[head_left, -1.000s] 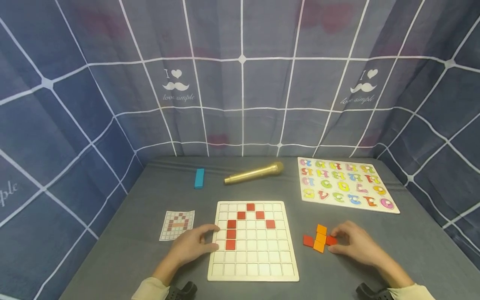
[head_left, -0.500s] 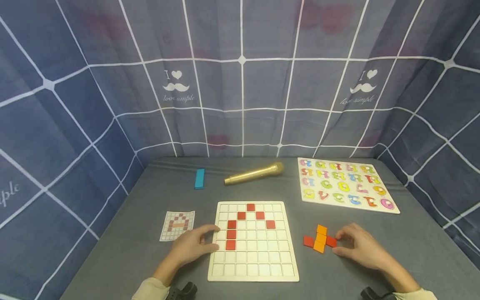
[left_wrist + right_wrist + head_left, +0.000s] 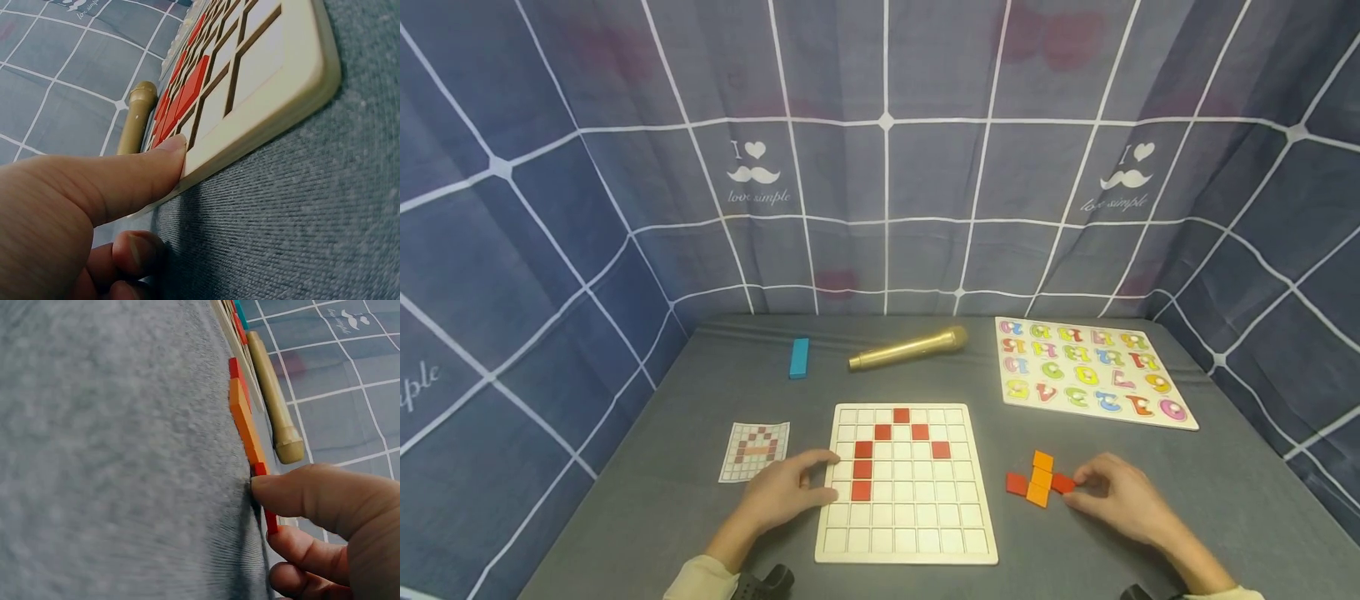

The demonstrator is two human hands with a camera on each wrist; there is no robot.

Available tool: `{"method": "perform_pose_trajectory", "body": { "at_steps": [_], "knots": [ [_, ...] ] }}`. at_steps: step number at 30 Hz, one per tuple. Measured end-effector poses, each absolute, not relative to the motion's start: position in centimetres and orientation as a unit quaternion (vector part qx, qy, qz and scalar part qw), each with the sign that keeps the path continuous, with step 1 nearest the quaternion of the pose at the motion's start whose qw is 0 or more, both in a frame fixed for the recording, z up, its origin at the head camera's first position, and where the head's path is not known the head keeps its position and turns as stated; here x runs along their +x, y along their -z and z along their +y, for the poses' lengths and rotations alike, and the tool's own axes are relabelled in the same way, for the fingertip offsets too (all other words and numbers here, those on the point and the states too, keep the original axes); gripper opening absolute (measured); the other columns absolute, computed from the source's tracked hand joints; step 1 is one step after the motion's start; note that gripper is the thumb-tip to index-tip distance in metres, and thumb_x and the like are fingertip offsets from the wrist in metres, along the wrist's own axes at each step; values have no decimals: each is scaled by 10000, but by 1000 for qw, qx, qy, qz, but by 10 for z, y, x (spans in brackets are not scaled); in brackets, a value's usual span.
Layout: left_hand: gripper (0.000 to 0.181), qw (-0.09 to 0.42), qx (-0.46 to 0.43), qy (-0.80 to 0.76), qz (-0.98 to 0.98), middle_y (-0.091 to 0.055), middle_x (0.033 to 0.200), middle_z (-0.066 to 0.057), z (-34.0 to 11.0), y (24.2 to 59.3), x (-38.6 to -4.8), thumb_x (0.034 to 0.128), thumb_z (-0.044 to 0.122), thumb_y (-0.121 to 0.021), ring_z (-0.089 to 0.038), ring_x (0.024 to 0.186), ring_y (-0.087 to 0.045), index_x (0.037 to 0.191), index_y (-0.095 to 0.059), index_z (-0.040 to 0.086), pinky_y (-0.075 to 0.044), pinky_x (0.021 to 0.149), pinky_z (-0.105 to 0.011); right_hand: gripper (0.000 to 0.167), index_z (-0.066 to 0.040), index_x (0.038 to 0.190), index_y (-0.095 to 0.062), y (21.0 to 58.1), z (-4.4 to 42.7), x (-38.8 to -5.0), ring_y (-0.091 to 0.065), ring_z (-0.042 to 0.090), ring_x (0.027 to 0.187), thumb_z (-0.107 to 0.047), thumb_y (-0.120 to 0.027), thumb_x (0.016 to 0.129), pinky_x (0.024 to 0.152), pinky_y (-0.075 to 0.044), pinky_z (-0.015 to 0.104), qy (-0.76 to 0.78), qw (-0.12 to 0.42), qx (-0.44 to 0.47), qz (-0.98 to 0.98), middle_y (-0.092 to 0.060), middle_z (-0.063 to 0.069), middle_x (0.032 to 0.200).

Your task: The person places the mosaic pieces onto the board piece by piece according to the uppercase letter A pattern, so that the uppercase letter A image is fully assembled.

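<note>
Right hand (image 3: 1116, 496) at the bench (image 3: 647, 500), right of the grid board (image 3: 917, 515): thumb and fingers clamped on a red tile (image 3: 1063, 483); wrist view blurred, so whether that tile lies flat is hard to tell. Three orange tiles (image 3: 1041, 477) in a line just left of it, second red tile (image 3: 1017, 483) beyond them. Left hand (image 3: 781, 490): thumb and forefinger apart, tips on board's left rim. Seven red squares (image 3: 862, 469) sit in board cells. Pattern card (image 3: 752, 450) near left hand
</note>
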State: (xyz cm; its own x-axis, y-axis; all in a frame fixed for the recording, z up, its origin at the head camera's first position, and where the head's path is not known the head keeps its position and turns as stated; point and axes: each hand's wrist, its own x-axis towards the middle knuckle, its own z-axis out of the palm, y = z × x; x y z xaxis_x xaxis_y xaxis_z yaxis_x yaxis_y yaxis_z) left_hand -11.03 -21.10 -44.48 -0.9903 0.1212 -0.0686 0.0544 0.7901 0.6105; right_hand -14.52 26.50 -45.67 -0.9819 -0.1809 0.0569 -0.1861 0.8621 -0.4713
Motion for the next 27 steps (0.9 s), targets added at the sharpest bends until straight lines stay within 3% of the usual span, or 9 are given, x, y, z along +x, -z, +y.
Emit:
{"method": "perform_pose_trajectory", "body": {
  "at_steps": [7,15,27],
  "knots": [
    [463,53,47,-317,946,-476,635,78,-211,444,-110,782,406,-795,-61,519,-370,1206,-659,280,-269,464,-226,347,-120,929,-684,449,264,-148,-532,78,779,-376,-831,747,656,-416,232,-265,-27,69,-961,-647,-3,909],
    [472,56,47,-318,945,-479,631,82,-211,444,-110,780,410,-794,-57,520,-378,1211,-658,277,-287,469,-232,266,-159,872,-690,448,251,-150,-530,-43,745,-316,-847,725,666,-445,215,-294,21,105,-950,-649,-38,856],
    [463,54,51,-319,945,-479,628,86,-211,443,-111,783,400,-794,-47,512,-374,1209,-658,276,-286,467,-228,268,-164,838,-670,454,226,-161,-506,-31,716,-311,-856,713,650,-433,206,-315,47,155,-935,-612,-71,806]
  ]
}}
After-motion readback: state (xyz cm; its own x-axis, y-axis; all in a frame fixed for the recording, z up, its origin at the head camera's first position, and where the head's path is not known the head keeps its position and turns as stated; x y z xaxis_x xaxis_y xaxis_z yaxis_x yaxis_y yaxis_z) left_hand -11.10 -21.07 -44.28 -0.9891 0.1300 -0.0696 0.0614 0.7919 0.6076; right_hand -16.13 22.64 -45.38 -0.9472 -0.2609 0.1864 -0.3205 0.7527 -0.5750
